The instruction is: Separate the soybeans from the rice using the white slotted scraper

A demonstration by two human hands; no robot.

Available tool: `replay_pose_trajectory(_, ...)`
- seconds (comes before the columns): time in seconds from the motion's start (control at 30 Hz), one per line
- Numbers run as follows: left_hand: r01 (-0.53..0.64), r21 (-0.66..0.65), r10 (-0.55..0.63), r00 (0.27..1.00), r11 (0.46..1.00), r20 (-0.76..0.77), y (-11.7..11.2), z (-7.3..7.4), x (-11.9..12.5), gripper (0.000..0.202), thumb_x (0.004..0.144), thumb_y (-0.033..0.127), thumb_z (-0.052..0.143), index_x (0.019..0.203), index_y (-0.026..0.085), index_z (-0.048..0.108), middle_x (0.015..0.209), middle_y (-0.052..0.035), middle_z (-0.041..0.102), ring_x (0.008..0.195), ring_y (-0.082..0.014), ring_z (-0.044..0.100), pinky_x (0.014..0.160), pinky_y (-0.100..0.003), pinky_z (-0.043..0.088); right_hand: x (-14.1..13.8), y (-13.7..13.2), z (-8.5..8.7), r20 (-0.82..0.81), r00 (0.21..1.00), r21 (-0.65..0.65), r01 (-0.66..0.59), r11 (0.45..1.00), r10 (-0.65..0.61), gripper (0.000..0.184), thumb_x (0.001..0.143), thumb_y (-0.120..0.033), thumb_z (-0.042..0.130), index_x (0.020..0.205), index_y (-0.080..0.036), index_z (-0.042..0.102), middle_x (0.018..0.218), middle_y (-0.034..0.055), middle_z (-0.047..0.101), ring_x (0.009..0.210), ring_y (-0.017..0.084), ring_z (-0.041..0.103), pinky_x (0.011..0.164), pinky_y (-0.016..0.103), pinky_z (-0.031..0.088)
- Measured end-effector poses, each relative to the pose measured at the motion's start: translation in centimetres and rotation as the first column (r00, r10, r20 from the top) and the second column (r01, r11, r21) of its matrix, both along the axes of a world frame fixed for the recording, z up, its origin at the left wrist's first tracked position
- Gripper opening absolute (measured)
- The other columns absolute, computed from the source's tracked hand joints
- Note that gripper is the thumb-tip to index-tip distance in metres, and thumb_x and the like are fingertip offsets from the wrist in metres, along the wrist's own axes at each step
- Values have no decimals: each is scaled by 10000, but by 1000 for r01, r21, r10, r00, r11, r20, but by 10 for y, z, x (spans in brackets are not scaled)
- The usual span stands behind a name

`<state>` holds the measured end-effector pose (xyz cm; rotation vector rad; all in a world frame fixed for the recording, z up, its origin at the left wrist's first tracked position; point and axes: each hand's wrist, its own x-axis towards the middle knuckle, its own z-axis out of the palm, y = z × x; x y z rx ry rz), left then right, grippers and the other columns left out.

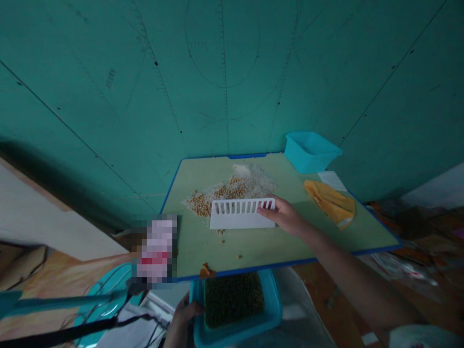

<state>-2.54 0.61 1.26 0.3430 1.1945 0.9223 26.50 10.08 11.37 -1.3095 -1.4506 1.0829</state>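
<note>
My right hand [284, 215] grips the right end of a white slotted plastic panel [242, 221], which stands on its long edge on the table. Directly behind the panel lies a pile of yellowish beans [230, 187] mixed with whitish grains [259, 180]. Below the table's front edge, my left hand [186, 311] holds the left rim of a blue plastic tub [276, 302]. Inside the tub is a dark greenish-brown mass of small bits [234, 299]. The left hand's fingers are partly hidden by the rim.
The pale green table [290, 246] has a blue edge and meets a green wall. A turquoise bin [308, 152], a white sheet [331, 180] and a yellow cloth [331, 203] are at the right. An orange-brown scrap [206, 271] lies on the front edge.
</note>
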Motion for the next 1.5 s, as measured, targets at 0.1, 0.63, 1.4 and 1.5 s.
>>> replay_pose_trajectory(0.1,31,33,-33,999,999,44,0,7,4,240,466,111,635,688,168,705,527,-34,689,588,-304,668,526,-389,526,-1,1,-1,-9,1000,-1,-4,1000,4,219,755,-387,607,826,-186,557,691,-32,529,630,114,494,562,219,380)
replay_pose_trajectory(0.63,34,10,-34,999,999,39,-3,13,4,251,483,105,618,711,164,705,554,-35,712,564,-286,671,524,-382,528,0,-6,-12,-137,989,-88,-70,994,58,262,700,-411,675,817,-196,582,711,-29,547,657,120,486,598,240,371)
replay_pose_trajectory(1.4,40,19,-41,997,999,65,-4,2,2,243,462,118,627,692,176,680,562,-19,704,567,-265,667,503,-339,498,-13,-7,-4,-131,983,-139,-146,979,128,320,660,-446,687,772,-185,540,661,-41,494,607,107,453,543,224,357)
replay_pose_trajectory(1.5,38,13,-38,997,999,69,-5,4,3,259,480,111,623,723,180,683,581,-20,711,565,-257,665,515,-343,502,-11,-7,-4,-140,981,-144,-158,977,138,325,650,-444,698,771,-184,544,663,-40,493,614,106,451,555,225,361)
